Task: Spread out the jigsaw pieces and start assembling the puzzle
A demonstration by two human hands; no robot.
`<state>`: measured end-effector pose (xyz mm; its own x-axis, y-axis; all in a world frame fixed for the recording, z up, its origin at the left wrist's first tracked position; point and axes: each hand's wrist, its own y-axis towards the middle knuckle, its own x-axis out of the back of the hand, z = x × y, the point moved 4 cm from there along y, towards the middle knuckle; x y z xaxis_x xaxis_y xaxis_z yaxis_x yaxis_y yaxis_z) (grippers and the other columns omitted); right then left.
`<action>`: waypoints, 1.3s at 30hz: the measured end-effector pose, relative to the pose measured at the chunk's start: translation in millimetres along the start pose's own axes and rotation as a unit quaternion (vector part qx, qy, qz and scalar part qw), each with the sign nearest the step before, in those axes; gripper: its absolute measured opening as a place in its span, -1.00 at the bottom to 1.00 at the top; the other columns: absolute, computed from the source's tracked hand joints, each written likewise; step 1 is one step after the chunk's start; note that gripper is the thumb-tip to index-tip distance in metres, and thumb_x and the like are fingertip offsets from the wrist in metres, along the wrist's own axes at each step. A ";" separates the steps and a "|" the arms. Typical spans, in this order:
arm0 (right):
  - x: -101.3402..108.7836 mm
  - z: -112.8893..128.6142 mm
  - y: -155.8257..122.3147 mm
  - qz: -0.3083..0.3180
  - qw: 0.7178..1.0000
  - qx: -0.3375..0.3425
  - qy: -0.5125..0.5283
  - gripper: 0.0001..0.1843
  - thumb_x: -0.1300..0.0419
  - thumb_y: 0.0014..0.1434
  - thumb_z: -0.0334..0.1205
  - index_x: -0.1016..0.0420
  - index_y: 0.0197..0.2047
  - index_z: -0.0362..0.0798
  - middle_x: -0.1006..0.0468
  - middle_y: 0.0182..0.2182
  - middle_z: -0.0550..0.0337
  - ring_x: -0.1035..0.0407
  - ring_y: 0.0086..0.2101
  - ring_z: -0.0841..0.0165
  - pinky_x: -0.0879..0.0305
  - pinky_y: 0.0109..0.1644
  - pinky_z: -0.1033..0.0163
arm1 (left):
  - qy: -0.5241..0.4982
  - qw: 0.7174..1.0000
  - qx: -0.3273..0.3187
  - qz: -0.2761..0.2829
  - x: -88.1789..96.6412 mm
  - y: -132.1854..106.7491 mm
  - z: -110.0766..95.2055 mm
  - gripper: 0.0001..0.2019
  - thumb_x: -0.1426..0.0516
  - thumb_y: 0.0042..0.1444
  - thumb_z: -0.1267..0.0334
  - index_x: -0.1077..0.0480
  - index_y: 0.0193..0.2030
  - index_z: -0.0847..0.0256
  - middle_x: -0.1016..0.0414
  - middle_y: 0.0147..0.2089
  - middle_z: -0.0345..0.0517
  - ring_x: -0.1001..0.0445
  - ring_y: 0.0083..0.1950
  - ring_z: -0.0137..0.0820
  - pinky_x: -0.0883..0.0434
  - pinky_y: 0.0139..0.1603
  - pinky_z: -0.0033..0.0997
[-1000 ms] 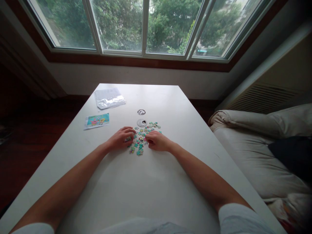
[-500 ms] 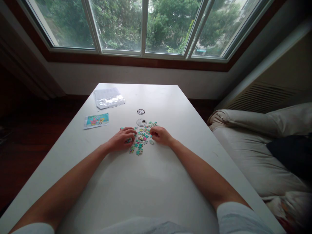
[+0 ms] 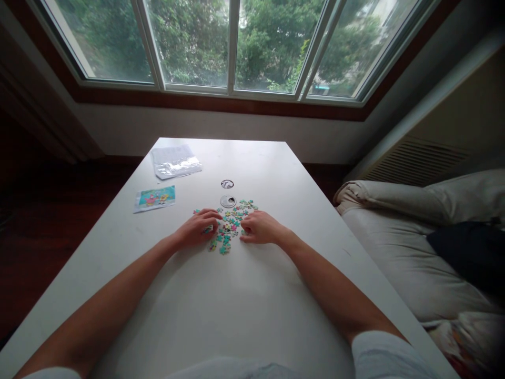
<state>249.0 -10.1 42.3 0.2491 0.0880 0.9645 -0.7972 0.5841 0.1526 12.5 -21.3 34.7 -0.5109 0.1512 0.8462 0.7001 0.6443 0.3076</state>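
A loose heap of small jigsaw puzzle pieces (image 3: 225,238), mostly turquoise with some pink and yellow, lies on the white table (image 3: 229,305). At the heap's left side, my left hand (image 3: 197,228) rests with its fingers arched and apart from the thumb; a few pieces show beneath them. My right hand (image 3: 260,228) is on the right side, its fingers curled and its thumb low. A bit of a greenish piece shows between that thumb and the forefinger; the rest of it is hidden.
Two round, silvery flat items (image 3: 228,201) lie just beyond the heap. A cartoon picture card (image 3: 154,199) and a clear plastic bag (image 3: 176,161) are at the far left. A pale sofa (image 3: 390,247) stands right of the table, and a window (image 3: 268,47) rises behind it.
My right hand has shifted slightly nearer to me and now covers the piece that lay just below it. My left hand stays about where it was.
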 end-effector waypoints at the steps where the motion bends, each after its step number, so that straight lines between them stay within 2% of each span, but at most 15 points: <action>1: -0.3 1.3 0.2 0.003 1.000 0.001 0.000 -0.71 -0.32 0.10 -0.09 -0.36 -0.50 -0.03 -0.47 -0.50 0.23 -0.23 -0.45 0.38 -0.05 -0.21 0.23 | 0.009 1.000 0.001 -0.003 0.1 -0.2 0.3 -0.87 -0.07 0.28 0.32 -0.45 -0.22 0.10 -0.51 0.19 -0.07 -0.34 0.31 -0.22 -0.36 0.30 -0.08; 5: -2.1 5.1 1.8 0.003 1.000 0.000 0.006 -0.83 -0.27 0.07 -0.20 -0.37 -0.47 -0.03 -0.47 -0.49 0.22 -0.23 -0.44 0.37 -0.04 -0.24 0.23 | 0.047 0.999 0.008 -0.011 1.9 -1.9 -0.1 -0.88 -0.09 0.28 0.30 -0.45 -0.24 0.09 -0.46 0.25 -0.10 -0.31 0.32 -0.19 -0.34 0.30 -0.06; 8: -4.1 5.9 3.2 -0.002 1.000 0.000 0.019 -0.87 -0.25 0.06 -0.25 -0.37 -0.44 -0.02 -0.47 -0.49 0.24 -0.23 -0.44 0.38 -0.03 -0.25 0.24 | 0.054 0.999 0.002 0.004 1.9 -2.5 -3.4 -0.91 -0.13 0.26 0.28 -0.47 -0.24 0.08 -0.45 0.25 -0.10 -0.30 0.34 -0.17 -0.35 0.29 -0.06; 16: -8.8 -6.4 4.3 -0.005 0.998 -0.008 0.059 -0.91 -0.25 0.07 -0.27 -0.39 -0.38 -0.03 -0.48 -0.45 0.27 -0.24 -0.41 0.41 -0.04 -0.27 0.30 | 0.045 0.999 -0.014 0.007 3.3 -0.1 -17.2 -0.91 -0.13 0.26 0.31 -0.47 -0.22 0.09 -0.46 0.24 -0.08 -0.29 0.35 -0.16 -0.35 0.32 -0.04; 20: -2.6 -19.8 0.4 0.013 0.998 -0.039 0.056 -0.90 -0.25 0.08 -0.24 -0.40 -0.38 -0.05 -0.49 -0.44 0.25 -0.25 -0.40 0.41 -0.03 -0.27 0.31 | 0.049 0.997 -0.049 0.029 -2.4 0.3 -27.5 -0.98 -0.20 0.20 0.29 -0.46 -0.26 0.09 -0.46 0.24 -0.11 -0.27 0.37 -0.14 -0.28 0.39 0.00; 24: 6.0 -24.7 -3.0 0.023 0.997 -0.051 0.046 -0.86 -0.26 0.11 -0.20 -0.40 -0.38 -0.05 -0.48 -0.44 0.24 -0.24 -0.42 0.42 -0.02 -0.28 0.31 | 0.056 0.995 -0.066 0.046 -6.4 1.4 -34.7 -0.91 -0.26 0.13 0.27 -0.42 -0.32 0.11 -0.43 0.27 -0.12 -0.24 0.40 -0.12 -0.26 0.41 -0.02; 27: 7.8 -14.1 -1.1 0.018 0.997 -0.033 0.063 -0.81 -0.28 0.15 -0.13 -0.42 -0.35 -0.05 -0.49 -0.43 0.23 -0.26 -0.40 0.40 -0.04 -0.27 0.30 | 0.056 0.995 -0.059 0.055 -5.9 1.3 -34.4 -0.85 -0.30 0.10 0.22 -0.40 -0.30 0.12 -0.39 0.30 -0.09 -0.20 0.42 -0.10 -0.25 0.42 0.00; 34: -7.7 39.0 8.0 0.016 0.992 0.068 0.102 -0.79 -0.30 0.19 -0.09 -0.50 -0.14 0.01 -0.50 -0.39 0.25 -0.33 -0.35 0.37 -0.12 -0.19 0.29 | 0.032 0.998 -0.036 0.046 -4.9 -3.4 -20.5 -0.76 -0.32 0.07 0.17 -0.40 -0.16 0.09 -0.37 0.31 -0.04 -0.22 0.41 -0.11 -0.20 0.44 0.03; 39: -20.0 46.3 10.5 0.002 0.995 0.079 0.067 -0.79 -0.27 0.24 -0.12 -0.51 -0.10 -0.01 -0.57 -0.27 0.14 -0.40 -0.24 0.31 -0.17 -0.11 0.25 | 0.026 0.998 -0.033 0.041 -5.8 -4.0 -15.3 -0.75 -0.33 0.07 0.13 -0.40 -0.18 0.09 -0.37 0.31 -0.04 -0.22 0.40 -0.10 -0.19 0.45 0.03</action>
<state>210.2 -43.1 34.6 0.3075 0.2030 0.9296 -0.8725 0.4499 0.1904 20.3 -36.3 35.2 -0.4246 0.1610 0.8909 0.7714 0.5795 0.2629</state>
